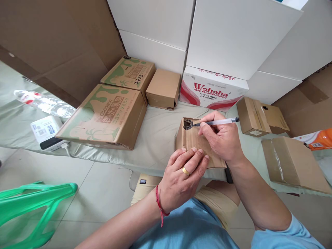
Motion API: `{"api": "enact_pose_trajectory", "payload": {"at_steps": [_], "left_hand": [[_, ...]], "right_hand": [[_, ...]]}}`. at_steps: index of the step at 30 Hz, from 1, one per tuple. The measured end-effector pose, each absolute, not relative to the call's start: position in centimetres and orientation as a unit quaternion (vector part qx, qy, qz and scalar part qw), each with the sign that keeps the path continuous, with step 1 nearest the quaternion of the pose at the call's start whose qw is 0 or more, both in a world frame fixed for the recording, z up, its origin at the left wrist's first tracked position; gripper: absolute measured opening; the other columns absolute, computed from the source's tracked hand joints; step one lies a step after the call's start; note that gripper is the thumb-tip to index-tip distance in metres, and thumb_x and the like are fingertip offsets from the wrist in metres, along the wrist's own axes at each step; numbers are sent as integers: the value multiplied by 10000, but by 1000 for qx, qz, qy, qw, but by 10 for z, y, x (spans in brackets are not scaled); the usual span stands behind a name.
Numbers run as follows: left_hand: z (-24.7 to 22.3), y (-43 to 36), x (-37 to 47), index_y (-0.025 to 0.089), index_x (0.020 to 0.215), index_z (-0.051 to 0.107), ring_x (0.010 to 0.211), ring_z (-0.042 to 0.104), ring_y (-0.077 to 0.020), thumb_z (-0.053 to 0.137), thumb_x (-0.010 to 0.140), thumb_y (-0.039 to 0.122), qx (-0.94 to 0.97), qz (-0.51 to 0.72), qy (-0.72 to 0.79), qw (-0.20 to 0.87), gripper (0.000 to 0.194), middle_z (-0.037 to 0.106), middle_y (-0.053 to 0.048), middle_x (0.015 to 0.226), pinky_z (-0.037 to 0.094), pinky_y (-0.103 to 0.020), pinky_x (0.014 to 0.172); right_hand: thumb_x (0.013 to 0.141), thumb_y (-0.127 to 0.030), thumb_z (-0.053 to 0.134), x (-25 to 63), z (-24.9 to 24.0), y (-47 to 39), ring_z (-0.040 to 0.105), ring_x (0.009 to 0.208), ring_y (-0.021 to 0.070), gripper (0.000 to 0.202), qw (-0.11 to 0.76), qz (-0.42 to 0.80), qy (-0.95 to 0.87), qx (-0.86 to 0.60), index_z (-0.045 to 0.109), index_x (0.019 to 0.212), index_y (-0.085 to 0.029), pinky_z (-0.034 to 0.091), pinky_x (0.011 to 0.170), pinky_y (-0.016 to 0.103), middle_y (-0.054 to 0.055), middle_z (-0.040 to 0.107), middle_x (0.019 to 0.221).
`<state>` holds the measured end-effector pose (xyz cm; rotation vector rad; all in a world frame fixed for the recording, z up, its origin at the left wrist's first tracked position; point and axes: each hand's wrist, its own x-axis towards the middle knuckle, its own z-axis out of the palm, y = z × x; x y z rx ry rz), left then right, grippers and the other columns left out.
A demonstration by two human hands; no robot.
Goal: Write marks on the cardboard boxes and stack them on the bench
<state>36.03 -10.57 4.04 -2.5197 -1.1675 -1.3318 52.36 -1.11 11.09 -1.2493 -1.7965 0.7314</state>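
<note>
A small brown cardboard box (190,138) lies at the near edge of the cloth-covered surface. Near its upper left corner is a ragged round hole with dark, inked edges (187,124). My right hand (220,136) pinches a pen (220,121) with a clear barrel and black end cap; its tip is at the right rim of the hole. My left hand (184,173), with a gold ring and a red string bracelet, rests on the box's near part, fingers stretched and lying flat side by side.
Two coconut cartons (103,117) and a small brown box (164,88) stand left; a Wahaha carton (212,90) is behind. Taped boxes (290,162) and an orange bottle (321,138) are right. A plastic bottle (46,103), white device (46,129) and green stool (38,207) are far left.
</note>
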Motion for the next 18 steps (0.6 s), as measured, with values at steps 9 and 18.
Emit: {"api": "enact_pose_trajectory", "payload": {"at_steps": [9,18], "left_hand": [[41,-105,361,137,1364,697,1314,659,-228,597,1004,93,-816,-438,-376,30,377,794,-102,1323,336,-398,1301],[40,-106,361,145,1381,690,1321,668,-224,603,998,99,-817,-435,-378,33,395,791,-101,1338,338,-399,1306]], "right_hand": [[1041,-398,642,523,111,-8,733,797,150,198,396,318,-717,-479,702,1125,-230,529,696,260,11,815,939],[999,-297,656,521,112,-11,656,665,126,83,395,284,-710,-509,693,1011,-224,483,621,248,-10,770,822]]}}
